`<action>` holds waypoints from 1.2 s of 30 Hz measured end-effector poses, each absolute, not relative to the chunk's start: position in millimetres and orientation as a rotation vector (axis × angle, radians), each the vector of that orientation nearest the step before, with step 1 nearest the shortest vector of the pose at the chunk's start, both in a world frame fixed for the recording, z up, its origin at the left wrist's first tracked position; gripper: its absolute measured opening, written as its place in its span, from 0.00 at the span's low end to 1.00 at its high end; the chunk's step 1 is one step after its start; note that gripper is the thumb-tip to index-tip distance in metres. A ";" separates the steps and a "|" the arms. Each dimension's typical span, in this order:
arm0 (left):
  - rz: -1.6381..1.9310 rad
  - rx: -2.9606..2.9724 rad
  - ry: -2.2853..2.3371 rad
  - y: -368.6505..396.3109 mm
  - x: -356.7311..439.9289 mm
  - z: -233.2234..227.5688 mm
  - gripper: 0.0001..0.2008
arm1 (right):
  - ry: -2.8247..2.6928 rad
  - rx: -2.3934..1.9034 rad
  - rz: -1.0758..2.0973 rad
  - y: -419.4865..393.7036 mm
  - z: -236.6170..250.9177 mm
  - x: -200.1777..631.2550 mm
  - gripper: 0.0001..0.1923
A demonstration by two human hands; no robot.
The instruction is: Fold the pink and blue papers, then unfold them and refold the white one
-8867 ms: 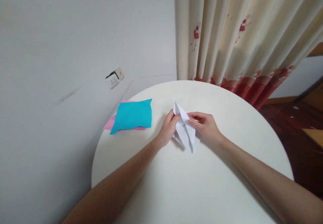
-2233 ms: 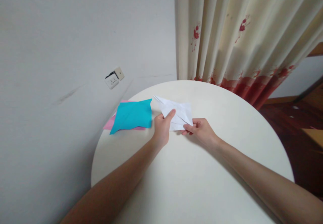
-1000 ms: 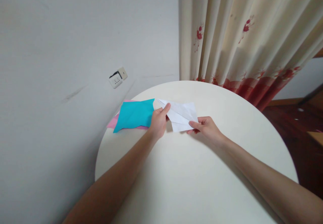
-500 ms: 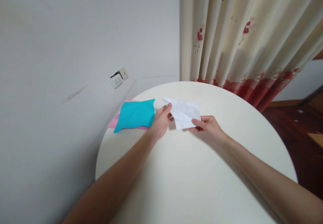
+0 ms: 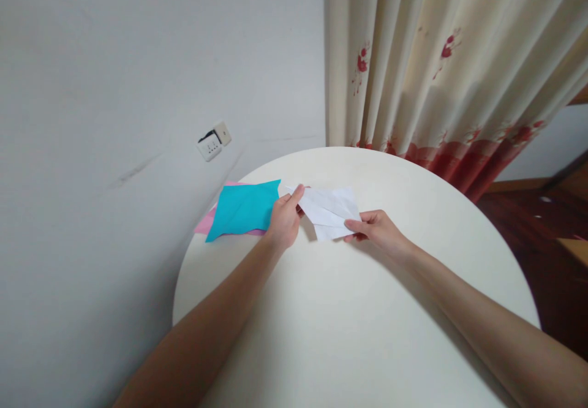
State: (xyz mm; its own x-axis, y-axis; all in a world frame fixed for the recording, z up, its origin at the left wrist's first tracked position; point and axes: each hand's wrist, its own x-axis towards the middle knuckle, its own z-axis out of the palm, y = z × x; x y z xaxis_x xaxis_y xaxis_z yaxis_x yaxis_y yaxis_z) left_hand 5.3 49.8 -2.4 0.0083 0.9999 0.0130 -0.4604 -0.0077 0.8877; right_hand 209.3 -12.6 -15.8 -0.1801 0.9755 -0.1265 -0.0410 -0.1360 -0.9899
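Observation:
A folded white paper (image 5: 331,211) with creases is held just above the round white table (image 5: 358,322). My left hand (image 5: 283,223) pinches its left pointed end between thumb and fingers. My right hand (image 5: 377,231) pinches its lower right corner. The paper is stretched flat between both hands, near the table's far side.
A turquoise paper sheet (image 5: 244,209) lies on a pink sheet (image 5: 205,223) at the table's left edge, just left of my left hand. A grey wall with a socket (image 5: 212,142) is on the left. A cream curtain with red flowers (image 5: 441,71) hangs behind the table.
The white paper went from a narrow folded shape held upright to a wider, flatter piece held sideways. In the last half second both hands shifted slightly left with it.

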 end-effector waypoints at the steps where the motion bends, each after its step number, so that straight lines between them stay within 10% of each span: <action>1: 1.428 0.858 0.848 52.9 2.0 -3.0 0.17 | -1.236 -1.180 1.455 -11.9 -16.3 209.7 0.19; 21: 1.170 0.992 0.466 -5.7 47.1 5.5 0.28 | -1.897 -1.233 0.033 -25.6 -26.5 198.0 0.21; 36: 1.061 0.966 0.583 5.9 45.8 -12.4 0.22 | -0.983 -1.027 1.297 -8.4 -23.5 205.7 0.22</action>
State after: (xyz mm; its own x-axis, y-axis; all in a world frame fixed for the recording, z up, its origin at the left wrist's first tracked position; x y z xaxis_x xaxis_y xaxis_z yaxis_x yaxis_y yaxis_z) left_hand 45.8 5.9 -12.4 0.4024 0.9145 0.0417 -0.4554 0.1605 0.8757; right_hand 205.7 -8.4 -23.5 0.0374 0.9993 -0.0053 -0.2651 0.0048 -0.9642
